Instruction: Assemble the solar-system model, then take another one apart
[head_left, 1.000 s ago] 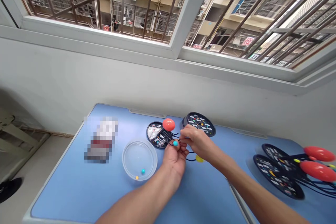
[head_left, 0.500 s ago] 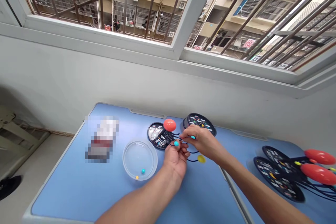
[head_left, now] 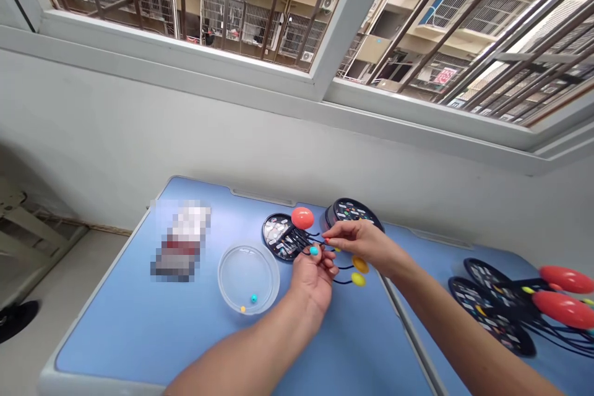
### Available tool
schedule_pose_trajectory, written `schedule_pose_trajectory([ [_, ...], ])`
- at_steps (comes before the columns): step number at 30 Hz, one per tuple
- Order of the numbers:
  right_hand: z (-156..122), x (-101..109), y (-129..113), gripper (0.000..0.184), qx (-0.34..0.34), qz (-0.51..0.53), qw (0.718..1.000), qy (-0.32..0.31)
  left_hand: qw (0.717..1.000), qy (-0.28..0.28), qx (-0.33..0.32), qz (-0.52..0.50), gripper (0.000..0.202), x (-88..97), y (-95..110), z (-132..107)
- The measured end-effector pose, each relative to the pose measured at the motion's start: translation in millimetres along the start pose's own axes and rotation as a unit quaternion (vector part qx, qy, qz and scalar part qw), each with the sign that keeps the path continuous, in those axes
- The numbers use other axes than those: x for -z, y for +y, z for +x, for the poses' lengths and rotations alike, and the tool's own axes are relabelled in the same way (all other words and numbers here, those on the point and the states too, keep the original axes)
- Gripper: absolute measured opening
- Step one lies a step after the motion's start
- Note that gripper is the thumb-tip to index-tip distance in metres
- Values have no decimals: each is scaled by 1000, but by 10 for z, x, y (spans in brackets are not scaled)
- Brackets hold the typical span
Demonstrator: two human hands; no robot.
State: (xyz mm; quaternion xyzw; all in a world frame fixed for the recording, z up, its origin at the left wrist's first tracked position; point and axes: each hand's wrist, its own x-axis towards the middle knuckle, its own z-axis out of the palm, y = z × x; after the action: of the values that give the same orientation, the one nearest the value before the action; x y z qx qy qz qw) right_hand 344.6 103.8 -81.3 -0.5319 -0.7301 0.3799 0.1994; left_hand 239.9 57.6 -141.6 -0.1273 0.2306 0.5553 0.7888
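My left hand (head_left: 313, 275) is palm up, its fingers curled around thin black wires (head_left: 304, 241) that rise from a round black base (head_left: 275, 230) with a printed pattern. A large red ball (head_left: 302, 218) tips one wire, and a turquoise ball (head_left: 314, 250) shows at my left thumb. Just above, my right hand (head_left: 364, 241) pinches a small red bead (head_left: 327, 241) between thumb and fingertips, close to a wire's end. Orange (head_left: 361, 263) and yellow (head_left: 358, 279) balls on other wires stick out below my right hand. What the left fingertips press on is partly hidden.
A clear round tub (head_left: 248, 278) holding a turquoise bead and an orange bead stands left of my hands. Behind the right hand is a stack of black discs (head_left: 355, 210). More wired bases with red balls (head_left: 562, 309) lie at right. A blurred packet (head_left: 180, 241) lies left.
My right hand has shifted slightly right, and a red bead now shows at its fingertips. The orange ball has come into view below it. My left hand keeps its grip.
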Motion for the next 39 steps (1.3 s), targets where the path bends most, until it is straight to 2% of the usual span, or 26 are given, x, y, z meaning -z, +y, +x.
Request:
schedule_pose_trajectory([
  [5,-3,-29,-45,25,25,-53,998,-1,1000,4,-6,1,18,-17,3,-18],
  [10,-48,-61,-155,11,73,-161,984,34,1000,13,1,-3,18,-24,1,-19],
  [18,-30,-180,-193,27,163,-269,949,27,999,21,11,-27,22,-44,-6,32],
  [27,-76,-220,-111,26,182,-292,937,55,999,18,13,-38,23,-50,10,0],
  [31,-96,-204,-89,22,180,-293,935,85,1000,3,13,-10,20,-80,2,-83],
  [35,-146,-151,-76,18,168,-284,937,110,998,6,37,41,11,14,9,-265],
  [39,-236,-115,-82,24,168,-266,934,171,985,-22,60,158,34,186,77,-498],
])
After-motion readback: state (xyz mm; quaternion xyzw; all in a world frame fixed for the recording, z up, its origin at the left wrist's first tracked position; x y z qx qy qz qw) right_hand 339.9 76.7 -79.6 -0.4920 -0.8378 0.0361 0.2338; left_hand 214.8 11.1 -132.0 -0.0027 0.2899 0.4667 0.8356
